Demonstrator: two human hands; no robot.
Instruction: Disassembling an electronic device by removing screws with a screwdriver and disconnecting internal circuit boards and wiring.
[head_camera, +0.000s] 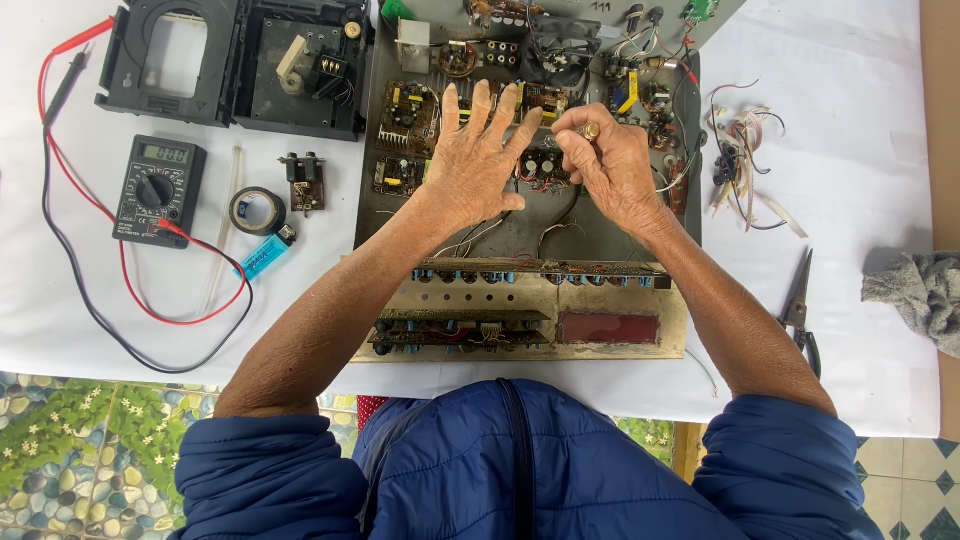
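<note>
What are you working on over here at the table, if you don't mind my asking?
A person in a blue jacket is bent over an opened electronics chassis full of circuit boards. The left hand rests spread over the boards; the right hand pinches a small brass-coloured part above them. A multimeter with red and black leads, a tape roll, a blue lighter, pliers and a grey rag lie around on the white table cover.
</note>
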